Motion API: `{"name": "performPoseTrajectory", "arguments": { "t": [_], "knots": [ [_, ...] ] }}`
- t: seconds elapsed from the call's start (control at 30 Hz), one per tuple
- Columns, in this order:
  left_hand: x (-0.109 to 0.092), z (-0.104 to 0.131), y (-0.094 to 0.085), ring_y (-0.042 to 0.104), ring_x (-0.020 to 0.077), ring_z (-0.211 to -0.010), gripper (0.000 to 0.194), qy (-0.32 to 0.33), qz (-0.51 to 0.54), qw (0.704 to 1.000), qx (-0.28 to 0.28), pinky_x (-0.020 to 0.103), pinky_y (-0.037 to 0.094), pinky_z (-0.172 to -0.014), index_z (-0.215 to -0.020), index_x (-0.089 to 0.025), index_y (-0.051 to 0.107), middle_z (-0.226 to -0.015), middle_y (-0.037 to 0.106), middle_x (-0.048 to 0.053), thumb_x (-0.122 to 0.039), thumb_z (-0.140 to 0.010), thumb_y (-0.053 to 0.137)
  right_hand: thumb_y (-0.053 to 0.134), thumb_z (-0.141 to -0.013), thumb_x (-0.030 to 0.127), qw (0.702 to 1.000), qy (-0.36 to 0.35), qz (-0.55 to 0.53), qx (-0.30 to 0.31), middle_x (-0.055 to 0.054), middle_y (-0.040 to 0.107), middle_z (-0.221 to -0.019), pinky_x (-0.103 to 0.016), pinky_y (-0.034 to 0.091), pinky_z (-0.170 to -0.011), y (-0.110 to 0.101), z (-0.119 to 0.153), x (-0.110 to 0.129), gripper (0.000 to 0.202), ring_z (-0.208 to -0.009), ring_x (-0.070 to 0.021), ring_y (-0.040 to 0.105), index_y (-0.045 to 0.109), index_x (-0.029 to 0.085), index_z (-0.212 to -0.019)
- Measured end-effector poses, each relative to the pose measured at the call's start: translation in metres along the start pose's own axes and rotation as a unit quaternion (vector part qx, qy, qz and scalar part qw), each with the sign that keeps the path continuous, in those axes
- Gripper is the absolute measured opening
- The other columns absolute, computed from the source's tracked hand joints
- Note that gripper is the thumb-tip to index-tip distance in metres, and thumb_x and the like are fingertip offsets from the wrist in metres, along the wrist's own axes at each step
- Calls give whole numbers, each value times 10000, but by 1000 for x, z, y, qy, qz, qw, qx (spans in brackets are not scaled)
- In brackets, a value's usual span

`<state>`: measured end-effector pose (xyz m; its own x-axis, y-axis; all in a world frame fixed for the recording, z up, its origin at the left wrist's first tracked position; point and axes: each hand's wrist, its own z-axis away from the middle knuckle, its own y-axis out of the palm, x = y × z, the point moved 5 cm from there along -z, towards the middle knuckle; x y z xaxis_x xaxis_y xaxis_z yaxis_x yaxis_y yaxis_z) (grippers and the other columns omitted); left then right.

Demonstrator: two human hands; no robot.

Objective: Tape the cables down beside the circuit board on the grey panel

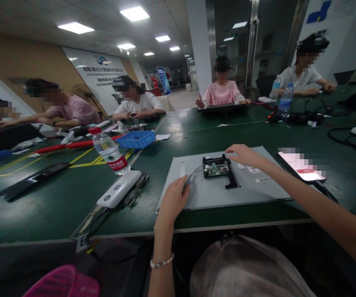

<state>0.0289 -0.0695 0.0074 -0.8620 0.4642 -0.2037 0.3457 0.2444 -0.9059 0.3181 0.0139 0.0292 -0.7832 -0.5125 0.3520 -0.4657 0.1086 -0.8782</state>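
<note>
A flat grey metal panel (193,197), likely the back of a screen, lies on the table before me. On its middle sits a black plastic bracket (232,181) holding a green circuit board (217,168). Grey cables (195,174) run from the board's left side to my left hand (174,198), whose curled fingers close on them at the panel's left part. My right hand (244,156) reaches across the panel from the right. Its thumb and fingers pinch at the bracket's upper right corner; the exact contact is too small to make out.
Left of the panel stand a water bottle (111,152), a white power bank (120,189) and a blue tray (137,139). A lit phone (302,166) lies to the right. A long black strip (35,179) rests far left. Several people sit around the green table (184,132).
</note>
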Motion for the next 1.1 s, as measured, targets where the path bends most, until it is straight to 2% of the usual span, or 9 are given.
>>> {"name": "performPoseTrajectory", "arguments": {
  "t": [0.13, 0.27, 0.37, 0.47, 0.57, 0.67, 0.87, 1.0, 1.1],
  "knots": [
    [-1, 2, 0, 548, 239, -1170, 389, -8, 3, 1000, 20, 392, 424, -1025, -1285, -169, 490, -1265, 585, 104, -344, -949, 402, 543, -876, 229, 997, -61, 21, 41, -116, 673, -1119, -310, 425, -937, 18, -39, 22, 274, -1054, -238, 606, 675, 128, -1094],
    [-3, 3, -2, 552, 235, -1165, 374, -7, 9, 1000, 20, 388, 430, -1020, -1277, -182, 495, -1258, 589, 94, -336, -951, 395, 573, -866, 236, 992, -96, 25, 82, -101, 673, -1142, -277, 430, -917, 48, -69, 26, 267, -1072, -227, 602, 687, 142, -1088],
    [-3, 3, -2, 561, 237, -1151, 363, -5, 11, 1000, 23, 389, 439, -1008, -1269, -187, 499, -1250, 594, 92, -327, -948, 399, 566, -872, 237, 993, -88, 15, 72, -83, 694, -1093, -254, 438, -875, 65, -81, 22, 238, -1021, -207, 622, 709, 160, -1046],
    [-3, 3, -2, 566, 238, -1145, 356, -5, 12, 1000, 28, 387, 446, -1000, -1266, -188, 498, -1249, 594, 92, -309, -945, 403, 557, -874, 218, 995, -79, 13, 54, -68, 713, -1020, -239, 434, -845, 73, -84, 19, 206, -971, -193, 633, 732, 171, -971],
    [-3, 3, -1, 566, 237, -1142, 356, -5, 15, 999, 31, 387, 444, -1003, -1269, -178, 492, -1250, 592, 96, -294, -945, 401, 549, -877, 210, 995, -84, 18, 45, -59, 715, -985, -231, 432, -805, 69, -81, 18, 197, -925, -180, 636, 732, 179, -943],
    [-2, 3, 0, 561, 239, -1148, 350, -3, 14, 999, 31, 394, 443, -1006, -1262, -175, 495, -1247, 593, 97, -287, -944, 400, 523, -897, 217, 997, -73, 28, 24, -55, 708, -980, -228, 427, -777, 54, -73, 12, 210, -902, -172, 631, 724, 185, -949],
    [-1, 3, 1, 551, 238, -1162, 356, 4, 8, 1000, 20, 399, 435, -1018, -1271, -183, 494, -1256, 586, 97, -284, -944, 398, 487, -921, 237, 993, -17, 108, -31, -74, 687, -1005, -253, 425, -741, 18, -35, -18, 234, -919, -196, 618, 711, 176, -948],
    [-1, 1, 1, 533, 239, -1187, 366, 18, -7, 1000, 16, 409, 420, -1031, -1282, -181, 492, -1286, 567, 103, -284, -941, 409, 494, -909, 224, 992, -11, 128, 2, -88, 682, -1013, -261, 436, -753, 22, -10, -35, 225, -916, -203, 617, 707, 163, -946],
    [-3, -3, -1, 493, 242, -1235, 379, 28, -28, 999, 12, 428, 392, -1054, -1296, -187, 485, -1336, 532, 103, -290, -936, 427, 456, -935, 272, 996, 3, 86, -10, -95, 688, -1002, -269, 443, -808, 28, -2, -46, 274, -926, -199, 621, 702, 155, -963]
  ]
}}
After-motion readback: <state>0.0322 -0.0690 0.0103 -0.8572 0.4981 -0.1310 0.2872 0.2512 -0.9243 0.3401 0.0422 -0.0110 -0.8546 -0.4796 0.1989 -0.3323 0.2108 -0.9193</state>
